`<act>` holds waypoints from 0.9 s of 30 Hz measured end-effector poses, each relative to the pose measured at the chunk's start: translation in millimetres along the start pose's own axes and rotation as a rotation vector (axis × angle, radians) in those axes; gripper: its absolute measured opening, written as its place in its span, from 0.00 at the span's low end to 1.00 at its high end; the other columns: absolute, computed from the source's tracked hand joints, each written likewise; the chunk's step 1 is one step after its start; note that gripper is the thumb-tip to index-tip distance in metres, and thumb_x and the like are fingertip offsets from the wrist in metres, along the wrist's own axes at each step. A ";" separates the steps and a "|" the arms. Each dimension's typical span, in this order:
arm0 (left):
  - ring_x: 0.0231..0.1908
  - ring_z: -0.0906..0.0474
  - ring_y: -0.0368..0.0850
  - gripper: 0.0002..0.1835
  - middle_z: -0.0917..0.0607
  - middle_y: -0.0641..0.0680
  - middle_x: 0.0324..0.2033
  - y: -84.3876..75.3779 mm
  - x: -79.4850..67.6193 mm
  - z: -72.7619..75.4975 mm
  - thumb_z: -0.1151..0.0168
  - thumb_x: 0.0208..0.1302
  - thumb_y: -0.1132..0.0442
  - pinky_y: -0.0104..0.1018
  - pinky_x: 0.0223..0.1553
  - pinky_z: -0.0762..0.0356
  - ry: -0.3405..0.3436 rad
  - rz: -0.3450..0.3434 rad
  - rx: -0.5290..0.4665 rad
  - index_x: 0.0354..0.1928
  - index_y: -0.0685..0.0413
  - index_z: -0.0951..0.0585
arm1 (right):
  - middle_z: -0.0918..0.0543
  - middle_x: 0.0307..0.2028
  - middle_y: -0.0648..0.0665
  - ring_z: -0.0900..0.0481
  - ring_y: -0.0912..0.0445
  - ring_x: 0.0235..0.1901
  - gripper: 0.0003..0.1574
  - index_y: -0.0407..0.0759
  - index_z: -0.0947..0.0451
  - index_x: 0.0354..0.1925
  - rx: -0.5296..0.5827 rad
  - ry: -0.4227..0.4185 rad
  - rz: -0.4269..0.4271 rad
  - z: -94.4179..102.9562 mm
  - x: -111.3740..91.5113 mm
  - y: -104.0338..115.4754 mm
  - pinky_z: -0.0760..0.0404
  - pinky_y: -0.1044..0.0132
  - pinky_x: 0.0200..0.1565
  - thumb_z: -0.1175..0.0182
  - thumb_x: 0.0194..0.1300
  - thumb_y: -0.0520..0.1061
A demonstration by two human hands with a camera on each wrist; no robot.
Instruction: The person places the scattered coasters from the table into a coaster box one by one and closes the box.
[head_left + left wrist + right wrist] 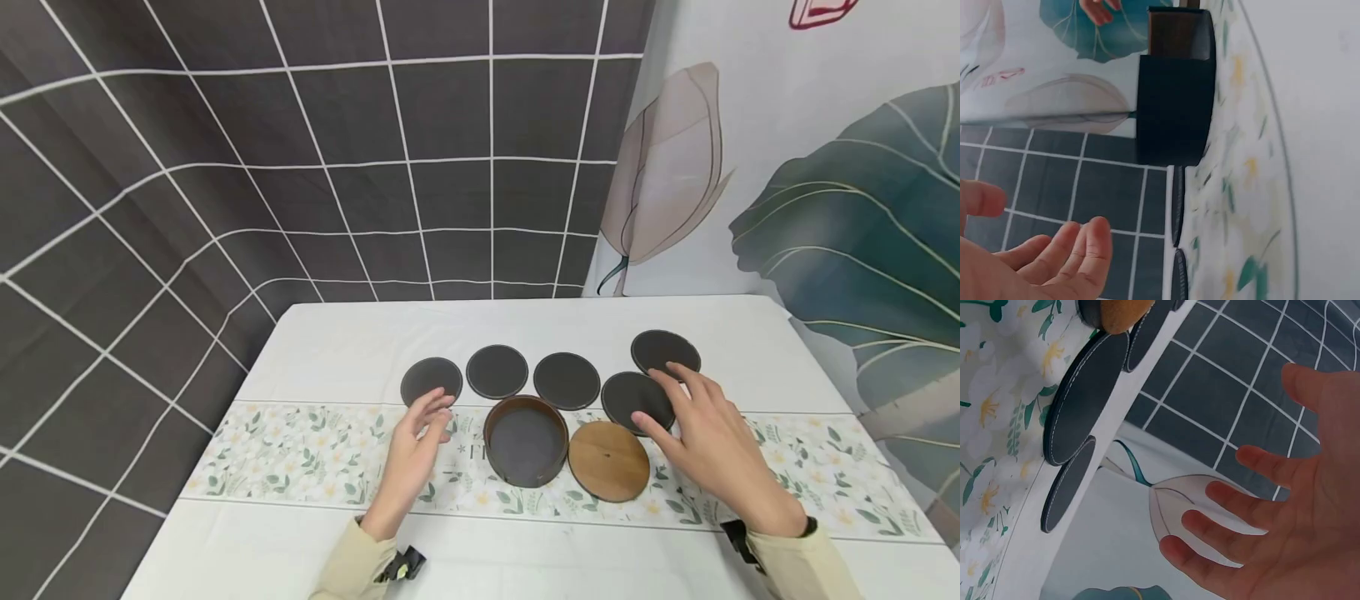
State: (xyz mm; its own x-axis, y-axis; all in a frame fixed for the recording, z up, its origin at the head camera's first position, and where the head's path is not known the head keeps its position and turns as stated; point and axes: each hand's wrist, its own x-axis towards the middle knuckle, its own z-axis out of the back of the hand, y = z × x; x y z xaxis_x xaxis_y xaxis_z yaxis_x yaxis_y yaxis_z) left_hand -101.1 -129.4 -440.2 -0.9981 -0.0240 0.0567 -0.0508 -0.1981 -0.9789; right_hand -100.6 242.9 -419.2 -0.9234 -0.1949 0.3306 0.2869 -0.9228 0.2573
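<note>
Several round black coasters with stitched edges lie on the table, among them a far-left coaster (431,379) and a right-hand coaster (633,398). In front of them stands a round dark holder (527,446) with a brown inner rim; the left wrist view shows its black side wall (1175,109). Beside it lies a brown wooden-looking disc (607,461). My left hand (420,442) hovers near the far-left coaster, fingers loosely bent, holding nothing. Over the right-hand coasters my right hand (708,437) is spread, and the right wrist view shows its palm with nothing in it.
A white table (247,542) carries a floral band (300,450) across its middle. Behind it hangs a dark grid-patterned cloth (450,192), with a leaf-printed curtain (847,217) at the right. Another coaster (667,350) lies near the back right.
</note>
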 end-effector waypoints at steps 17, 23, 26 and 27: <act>0.55 0.19 0.60 0.24 0.20 0.66 0.59 24.8 11.7 -19.6 0.42 0.74 0.64 0.41 0.38 0.12 0.109 0.085 0.033 0.67 0.70 0.27 | 0.35 0.69 0.25 0.36 0.25 0.64 0.44 0.35 0.31 0.70 0.021 0.153 -0.068 -17.8 13.4 -10.4 0.30 0.26 0.55 0.40 0.72 0.65; 0.51 0.17 0.60 0.26 0.21 0.69 0.61 26.6 12.2 -20.5 0.41 0.75 0.62 0.40 0.37 0.12 0.194 0.116 0.062 0.68 0.69 0.28 | 0.36 0.69 0.25 0.37 0.25 0.65 0.45 0.35 0.32 0.70 0.021 0.196 -0.105 -26.7 16.7 -15.8 0.30 0.26 0.55 0.41 0.72 0.66; 0.53 0.18 0.62 0.27 0.23 0.70 0.62 26.4 11.5 -20.7 0.41 0.75 0.61 0.39 0.38 0.11 0.247 0.116 0.056 0.69 0.70 0.30 | 0.36 0.68 0.25 0.37 0.25 0.65 0.46 0.35 0.32 0.70 0.019 0.212 -0.111 -30.3 19.0 -18.4 0.30 0.25 0.55 0.41 0.72 0.67; 0.54 0.19 0.63 0.27 0.24 0.71 0.62 26.5 11.3 -20.9 0.41 0.75 0.61 0.39 0.39 0.11 0.262 0.115 0.047 0.69 0.70 0.30 | 0.36 0.68 0.25 0.37 0.25 0.65 0.46 0.35 0.32 0.70 0.019 0.218 -0.113 -31.4 19.8 -19.2 0.30 0.25 0.55 0.41 0.71 0.67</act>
State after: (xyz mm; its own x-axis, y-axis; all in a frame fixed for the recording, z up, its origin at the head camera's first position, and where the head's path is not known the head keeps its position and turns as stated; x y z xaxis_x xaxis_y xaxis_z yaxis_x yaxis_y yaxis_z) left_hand -114.5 -114.4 -469.6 -0.9726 0.2033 -0.1128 0.0588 -0.2543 -0.9653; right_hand -132.4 246.4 -446.1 -0.9826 -0.1598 0.0951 0.1813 -0.9369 0.2991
